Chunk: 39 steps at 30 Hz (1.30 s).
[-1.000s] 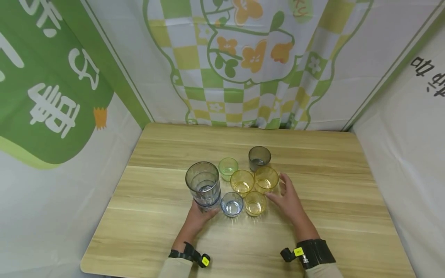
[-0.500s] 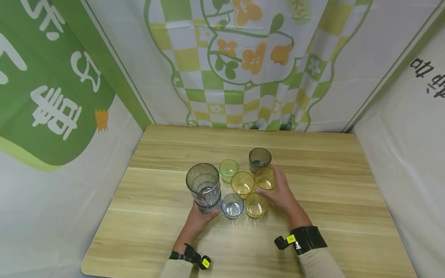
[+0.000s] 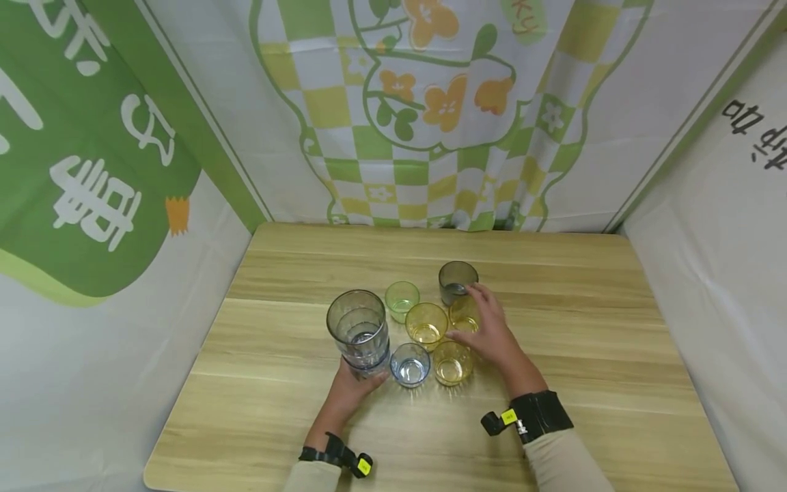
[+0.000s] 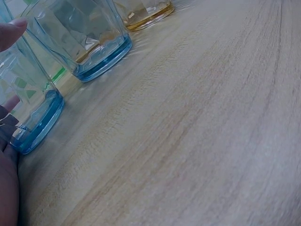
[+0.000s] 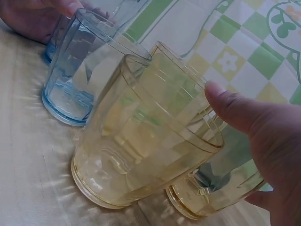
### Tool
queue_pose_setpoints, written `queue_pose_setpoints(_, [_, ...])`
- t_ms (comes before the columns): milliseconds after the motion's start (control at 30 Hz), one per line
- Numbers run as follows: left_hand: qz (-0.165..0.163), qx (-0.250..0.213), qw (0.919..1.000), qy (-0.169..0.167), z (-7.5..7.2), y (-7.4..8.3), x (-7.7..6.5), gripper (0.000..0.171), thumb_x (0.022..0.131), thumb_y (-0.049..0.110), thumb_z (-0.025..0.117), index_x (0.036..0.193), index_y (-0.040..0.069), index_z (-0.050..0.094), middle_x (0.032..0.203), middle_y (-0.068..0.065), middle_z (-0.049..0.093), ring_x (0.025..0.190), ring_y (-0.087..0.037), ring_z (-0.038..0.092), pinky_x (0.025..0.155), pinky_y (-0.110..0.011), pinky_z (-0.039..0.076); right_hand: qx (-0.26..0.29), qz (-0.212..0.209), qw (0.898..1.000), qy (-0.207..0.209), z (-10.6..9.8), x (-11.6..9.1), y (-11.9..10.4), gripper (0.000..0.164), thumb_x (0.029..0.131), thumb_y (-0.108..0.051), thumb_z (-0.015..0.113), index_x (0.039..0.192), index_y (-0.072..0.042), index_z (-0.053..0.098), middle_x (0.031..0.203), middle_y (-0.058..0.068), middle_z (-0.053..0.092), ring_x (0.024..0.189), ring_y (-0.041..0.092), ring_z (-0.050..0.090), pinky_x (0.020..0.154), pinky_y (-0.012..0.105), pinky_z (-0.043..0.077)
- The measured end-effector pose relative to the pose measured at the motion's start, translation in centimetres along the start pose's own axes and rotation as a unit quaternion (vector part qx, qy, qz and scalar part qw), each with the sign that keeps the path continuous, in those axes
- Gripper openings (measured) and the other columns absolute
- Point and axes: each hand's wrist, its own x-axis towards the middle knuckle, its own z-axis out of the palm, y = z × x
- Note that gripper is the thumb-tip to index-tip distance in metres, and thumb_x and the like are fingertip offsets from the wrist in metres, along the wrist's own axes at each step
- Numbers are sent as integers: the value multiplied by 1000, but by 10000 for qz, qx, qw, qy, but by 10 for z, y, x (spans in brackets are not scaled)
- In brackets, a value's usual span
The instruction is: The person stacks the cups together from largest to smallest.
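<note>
My left hand (image 3: 352, 386) holds the bottom of a glass stack (image 3: 359, 335) from its left and near side; the lowest glass is blue (image 4: 35, 108) and stands on the table. Around the right-hand yellow glass (image 3: 462, 316) curves my right hand (image 3: 494, 333), its thumb on the near left and its fingers at the far side. Those fingertips reach close to the grey glass (image 3: 453, 277). Another yellow glass (image 3: 426, 326) stands to the left, and a third yellow glass (image 3: 451, 365) nearer to me. The right hand covers part of the glass it surrounds.
A small blue glass (image 3: 410, 367) stands between the stack and the nearest yellow glass. Behind it is a green glass (image 3: 402, 301). The glasses stand close together on the wooden table (image 3: 277, 307), with printed cloth (image 3: 418, 184) along its back edge.
My right hand has moved left and forward from beside the right-hand yellow glass to around it. My left hand keeps its hold on the stack.
</note>
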Motion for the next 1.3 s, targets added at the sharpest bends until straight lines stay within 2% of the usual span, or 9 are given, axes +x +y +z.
queue_pose_setpoints(167, [35,-71,10000,20,0,1,-1,98,78,22,88,154,7,27,151,-22,47,142,-42,41,120,-58,27,-77,-75,9997,-200,0,1,-1,95,80,-35,87,156,-11,35,167,15,16,149,47,20,110,71,33])
queue_pose_setpoints(367, [72,-78,9999,27,1,1,-1,98,79,23,88,154,7,27,151,-22,47,142,-42,41,119,-58,27,-211,-194,9993,-236,0,-2,1,90,85,-38,82,157,-12,34,168,12,15,150,45,20,110,71,33])
queue_pose_setpoints(600, [31,-150,9999,-59,1,1,-1,98,79,22,88,155,12,27,153,-18,46,143,-39,40,121,-56,25,-279,-278,9992,22,4,-4,10,95,85,-35,83,159,-12,27,167,16,15,148,47,24,111,69,33])
queue_pose_setpoints(767, [-53,-109,9999,-29,0,2,0,98,80,18,87,156,14,26,155,-18,44,144,-39,38,121,-57,25,-229,-350,9987,297,4,-6,15,93,85,-30,83,157,-10,28,164,20,20,147,46,28,114,65,33])
queue_pose_setpoints(900, [-73,-103,9999,-33,0,2,0,98,79,20,87,155,14,26,155,-18,44,145,-39,38,121,-57,24,-91,-310,9988,362,2,-10,17,89,86,-29,83,156,-9,31,162,21,24,147,46,28,115,65,31])
queue_pose_setpoints(1133, [-48,-80,9999,-68,0,3,0,99,79,24,88,156,16,25,155,-17,43,145,-39,37,121,-57,23,143,-198,9989,398,-3,-16,17,86,86,-25,83,155,-9,34,158,23,28,136,46,41,107,63,43])
queue_pose_setpoints(1300, [-78,-28,9999,-65,0,4,0,100,79,25,88,156,13,25,155,-19,42,145,-41,37,121,-58,24,221,-148,9988,401,-5,-21,20,86,87,-24,83,155,-10,33,156,22,28,136,44,40,106,61,44])
